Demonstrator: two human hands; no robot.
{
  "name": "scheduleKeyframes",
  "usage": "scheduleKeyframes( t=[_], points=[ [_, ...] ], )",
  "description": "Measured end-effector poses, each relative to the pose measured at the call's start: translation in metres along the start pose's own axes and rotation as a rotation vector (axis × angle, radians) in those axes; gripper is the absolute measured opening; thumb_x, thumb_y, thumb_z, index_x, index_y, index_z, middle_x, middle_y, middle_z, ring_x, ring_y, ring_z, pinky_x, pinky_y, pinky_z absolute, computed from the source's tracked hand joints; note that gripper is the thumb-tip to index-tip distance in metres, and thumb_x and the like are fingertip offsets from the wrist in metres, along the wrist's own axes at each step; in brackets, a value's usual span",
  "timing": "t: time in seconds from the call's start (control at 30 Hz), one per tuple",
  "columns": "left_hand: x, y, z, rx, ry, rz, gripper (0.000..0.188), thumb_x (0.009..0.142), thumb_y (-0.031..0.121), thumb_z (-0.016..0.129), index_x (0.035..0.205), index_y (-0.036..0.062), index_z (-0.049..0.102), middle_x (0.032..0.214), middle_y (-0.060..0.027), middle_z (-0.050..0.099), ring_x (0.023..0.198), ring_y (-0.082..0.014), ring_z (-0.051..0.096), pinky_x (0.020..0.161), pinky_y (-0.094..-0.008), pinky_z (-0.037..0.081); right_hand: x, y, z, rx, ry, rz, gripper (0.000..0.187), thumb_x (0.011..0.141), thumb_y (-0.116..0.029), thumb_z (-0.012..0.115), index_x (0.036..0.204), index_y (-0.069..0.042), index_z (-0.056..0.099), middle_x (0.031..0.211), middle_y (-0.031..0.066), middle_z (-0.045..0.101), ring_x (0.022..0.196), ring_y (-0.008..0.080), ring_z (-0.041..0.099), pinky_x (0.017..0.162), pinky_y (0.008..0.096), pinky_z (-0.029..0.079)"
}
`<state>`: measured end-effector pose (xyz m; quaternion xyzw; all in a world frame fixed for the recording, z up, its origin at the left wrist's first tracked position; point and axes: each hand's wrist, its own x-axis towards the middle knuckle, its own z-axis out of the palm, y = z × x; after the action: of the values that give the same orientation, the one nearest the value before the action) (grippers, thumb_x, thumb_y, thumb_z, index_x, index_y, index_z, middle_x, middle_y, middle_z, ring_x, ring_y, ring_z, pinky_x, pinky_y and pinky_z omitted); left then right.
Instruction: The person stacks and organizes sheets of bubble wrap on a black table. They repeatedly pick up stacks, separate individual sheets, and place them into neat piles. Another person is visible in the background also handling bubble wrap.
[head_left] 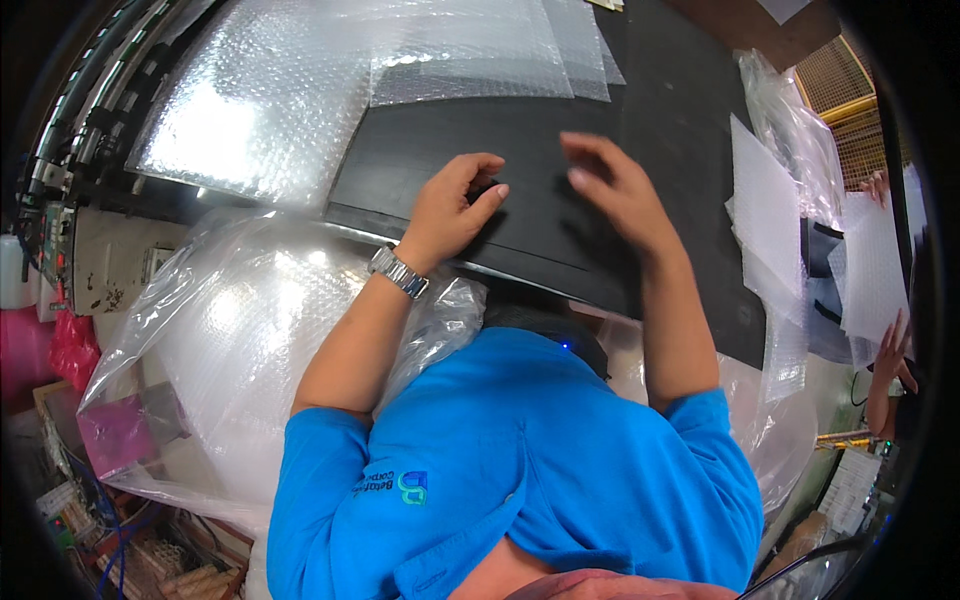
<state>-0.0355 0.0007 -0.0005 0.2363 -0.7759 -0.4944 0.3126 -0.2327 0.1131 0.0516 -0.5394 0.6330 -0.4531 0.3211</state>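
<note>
My left hand (pixel 452 208), with a metal wristwatch (pixel 399 272) on its wrist, rests on the black table mat (pixel 420 165). Its fingers are curled and the thumb reaches toward them. A small dark shape sits between thumb and fingers, too dark against the mat to tell what it is. My right hand (pixel 618 192) hovers just to its right over the same mat, blurred by motion, palm down with the fingers apart and nothing in it. Both forearms come up from my blue shirt.
Sheets of bubble wrap (pixel 300 90) lie across the far left and top of the mat. A large clear bag of bubble wrap (pixel 225 340) bulges at the table's near left edge. White foam sheets (pixel 768 205) and another person's hand (pixel 892 350) are on the right.
</note>
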Motion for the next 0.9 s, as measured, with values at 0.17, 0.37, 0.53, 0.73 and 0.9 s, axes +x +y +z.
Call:
scheduleKeyframes(
  t=[0.17, 0.37, 0.53, 0.73, 0.9],
  points=[
    [0.000, -0.001, 0.000, -0.025, 0.019, -0.020, 0.029, 0.082, 0.016, 0.062, 0.108, 0.0022, 0.055, 0.099, -0.0077, 0.062, 0.088, -0.0156, 0.060, 0.078, -0.0282, 0.046, 0.095, 0.047, 0.049, 0.087, 0.227, -0.132, 0.034, 0.083, -0.014, 0.060, 0.115, -0.003, 0.054, 0.111, 0.0070, 0.056, 0.104, 0.0172, 0.052, 0.092, 0.0287, 0.039],
    [-0.003, -0.006, 0.000, -0.060, 0.021, -0.023, 0.029, 0.084, 0.014, 0.061, 0.109, 0.0013, 0.054, 0.100, -0.0087, 0.061, 0.090, -0.0155, 0.059, 0.080, -0.0280, 0.046, 0.076, 0.046, 0.043, -0.220, -0.143, -0.247, 0.032, 0.082, -0.018, 0.059, 0.112, -0.006, 0.057, 0.109, 0.0089, 0.056, 0.106, 0.0201, 0.051, 0.091, 0.0313, 0.040],
    [-0.003, -0.009, 0.005, -0.116, 0.060, 0.017, 0.027, 0.081, 0.013, 0.062, 0.105, 0.0024, 0.056, 0.095, -0.0091, 0.061, 0.082, -0.0168, 0.060, 0.072, -0.0276, 0.047, 0.077, 0.046, 0.048, -0.397, -0.198, -0.368, 0.033, 0.079, -0.016, 0.060, 0.110, -0.006, 0.058, 0.109, 0.0106, 0.057, 0.108, 0.0250, 0.050, 0.093, 0.0335, 0.038],
    [0.000, -0.010, 0.003, -0.018, 0.148, 0.117, 0.028, 0.081, 0.012, 0.061, 0.107, 0.0021, 0.054, 0.098, -0.0099, 0.059, 0.087, -0.0189, 0.059, 0.077, -0.0292, 0.047, 0.073, 0.033, 0.050, -0.169, -0.268, -0.242, 0.032, 0.078, -0.014, 0.059, 0.109, -0.005, 0.058, 0.105, 0.0094, 0.059, 0.104, 0.0242, 0.052, 0.090, 0.0332, 0.040],
    [0.000, -0.007, 0.004, -0.047, 0.116, 0.072, 0.028, 0.081, 0.013, 0.062, 0.106, 0.0028, 0.055, 0.096, -0.0101, 0.060, 0.087, -0.0191, 0.060, 0.077, -0.0292, 0.047, 0.072, 0.033, 0.049, -0.156, -0.295, -0.302, 0.033, 0.078, -0.016, 0.061, 0.109, -0.005, 0.058, 0.102, 0.0097, 0.059, 0.100, 0.0226, 0.054, 0.086, 0.0323, 0.042]
  ],
)
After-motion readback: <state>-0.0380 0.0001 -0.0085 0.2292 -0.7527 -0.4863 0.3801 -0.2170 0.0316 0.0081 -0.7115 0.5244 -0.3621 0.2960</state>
